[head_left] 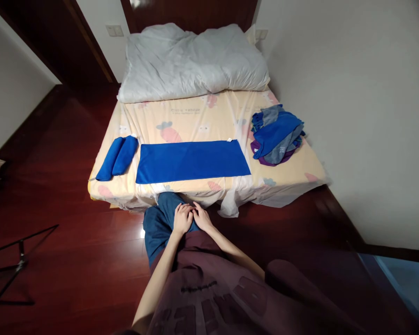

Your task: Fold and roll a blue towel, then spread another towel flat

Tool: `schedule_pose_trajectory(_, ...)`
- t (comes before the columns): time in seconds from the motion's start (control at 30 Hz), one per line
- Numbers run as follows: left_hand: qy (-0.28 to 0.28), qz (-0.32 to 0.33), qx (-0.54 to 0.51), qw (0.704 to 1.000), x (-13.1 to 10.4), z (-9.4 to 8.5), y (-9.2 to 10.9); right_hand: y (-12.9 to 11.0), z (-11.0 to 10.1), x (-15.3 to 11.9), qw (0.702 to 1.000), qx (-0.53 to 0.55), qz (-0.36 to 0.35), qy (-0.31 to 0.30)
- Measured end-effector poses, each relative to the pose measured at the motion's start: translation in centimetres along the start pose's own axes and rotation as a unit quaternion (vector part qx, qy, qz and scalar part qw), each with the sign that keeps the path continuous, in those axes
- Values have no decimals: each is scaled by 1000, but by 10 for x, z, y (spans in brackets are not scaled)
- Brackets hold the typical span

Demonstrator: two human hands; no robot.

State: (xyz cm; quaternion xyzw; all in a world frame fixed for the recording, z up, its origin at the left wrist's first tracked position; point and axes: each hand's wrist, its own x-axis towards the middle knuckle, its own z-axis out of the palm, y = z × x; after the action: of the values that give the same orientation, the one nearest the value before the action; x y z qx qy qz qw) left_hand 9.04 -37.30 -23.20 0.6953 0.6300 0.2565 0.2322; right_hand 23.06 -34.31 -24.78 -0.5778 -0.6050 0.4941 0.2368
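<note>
My left hand (183,218) rests on my blue trousers, its fingers loosely laid out and holding nothing. Beside it, my right hand (202,217) also lies on my lap, fingertips close to or touching the left, with nothing in it. In front of my knees, a blue towel (193,161) is spread flat across the bed's near side. To its left lie two rolled blue towels (118,158), side by side. At the right sits a loose pile of blue, grey and purple cloths (277,135).
The bed (181,125) has a carrot-print cover under a thin clear sheet that hangs over the near edge. A bulky white quilt (195,63) lies at its head. A wall (335,116) runs along the right. Black stand legs (21,260) are on the floor at left.
</note>
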Motion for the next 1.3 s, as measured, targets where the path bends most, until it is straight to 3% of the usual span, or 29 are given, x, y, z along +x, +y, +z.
schedule_pose_trajectory(0.17, 6, -4, 3, 1000, 0, 0, 0, -1, -2, 7, 981, 190, 26, 24)
schedule_pose_trajectory(0.3, 2, -2, 2, 1000, 0, 0, 0, -12, -4, 26, 912, 398, 90, 33)
schedule_pose_trajectory(0.4, 3, -3, 1, 1000, 0, -2, 2, -25, -12, 54, 861, 490, 126, 50)
schedule_pose_trajectory(0.57, -3, -7, 3, 1000, 0, -2, 3, -40, -18, 99, 808, 569, 146, 55)
schedule_pose_trajectory(0.83, -10, -15, -9, 1000, 3, -3, 4, -53, -6, 135, 752, 638, 147, 78)
schedule_pose_trajectory(1.07, -34, -25, 0, 999, 6, -1, 7, -52, -5, 163, 743, 646, 154, 86)
schedule_pose_trajectory(1.2, -43, -59, -34, 997, 36, -20, 0, -50, -8, 172, 727, 658, 185, 74)
schedule_pose_trajectory(1.3, 61, -97, -53, 992, 104, -54, -7, -50, -9, 172, 735, 643, 204, 69)
